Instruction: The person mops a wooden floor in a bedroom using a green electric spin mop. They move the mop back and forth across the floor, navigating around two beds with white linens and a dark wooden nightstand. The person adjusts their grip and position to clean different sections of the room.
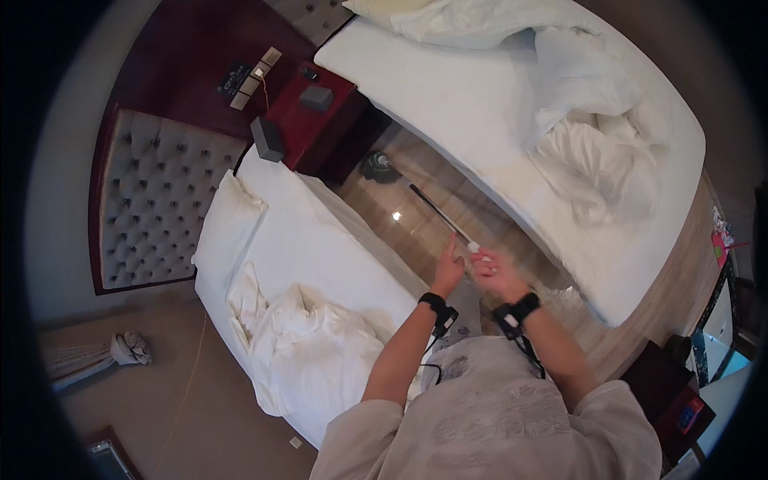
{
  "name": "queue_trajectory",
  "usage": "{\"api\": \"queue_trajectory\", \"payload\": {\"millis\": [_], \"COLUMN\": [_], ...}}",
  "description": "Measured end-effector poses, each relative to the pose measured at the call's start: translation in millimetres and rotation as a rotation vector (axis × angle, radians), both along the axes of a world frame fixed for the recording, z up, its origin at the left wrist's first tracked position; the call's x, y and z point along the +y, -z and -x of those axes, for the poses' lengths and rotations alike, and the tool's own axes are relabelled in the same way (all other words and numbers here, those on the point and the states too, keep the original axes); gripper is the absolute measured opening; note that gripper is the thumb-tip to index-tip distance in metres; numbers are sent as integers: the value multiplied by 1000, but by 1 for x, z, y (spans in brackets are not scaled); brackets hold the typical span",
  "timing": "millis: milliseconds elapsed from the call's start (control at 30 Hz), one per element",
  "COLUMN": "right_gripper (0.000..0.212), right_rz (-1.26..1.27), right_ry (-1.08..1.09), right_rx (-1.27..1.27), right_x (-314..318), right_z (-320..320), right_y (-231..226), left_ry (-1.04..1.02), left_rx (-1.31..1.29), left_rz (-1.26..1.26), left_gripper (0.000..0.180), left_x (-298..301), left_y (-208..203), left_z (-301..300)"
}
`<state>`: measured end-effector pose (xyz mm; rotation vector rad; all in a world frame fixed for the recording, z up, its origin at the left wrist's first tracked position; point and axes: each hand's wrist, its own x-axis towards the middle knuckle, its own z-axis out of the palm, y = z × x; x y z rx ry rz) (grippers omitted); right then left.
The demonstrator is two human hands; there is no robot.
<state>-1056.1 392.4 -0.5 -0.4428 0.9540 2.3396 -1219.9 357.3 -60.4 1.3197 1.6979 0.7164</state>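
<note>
Both the left hand (448, 268) and right hand (494, 274) apparently grip the mop handle (440, 214).

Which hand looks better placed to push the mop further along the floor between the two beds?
Probably the right hand: it grips the white top end of the mop handle. The left hand rests beside the shaft, fingers raised, its grip looser. The mop head sits near the nightstand.

Mop head (378, 168) small and dark, kind of pad unclear. Top of the mop handle (438, 213) covered by the left hand (447, 270) and right hand (496, 274). Small items on the nightstand (308, 120) too tiny to identify. Far bed (448, 104) cut off at the upper edge. Objects at the right rim blurred.
</note>
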Motion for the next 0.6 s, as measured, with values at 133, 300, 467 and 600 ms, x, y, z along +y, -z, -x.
{"api": "queue_trajectory", "payload": {"millis": [133,300,467,600], "right_gripper": [15,38,36,32], "right_rz": [-40,-287,-1010,-1272], "right_ry": [-121,-267,-806,-1595], "right_rx": [-415,-605,-1501,-2180], "right_x": [-39,-115,-190,-232], "right_z": [-100,-217,-311,-336], "right_y": [-63,-93,-146,-207], "left_ry": [322,648,1032,1230], "left_rx": [247,-202,-168,-234], "left_rz": [-198,9,3,-87], "left_gripper": [69,43,21,19], "left_x": [4,-19,-54,-100], "left_y": [-26,0,-1,-19], "left_z": [-75,-185,-300,-381]}}
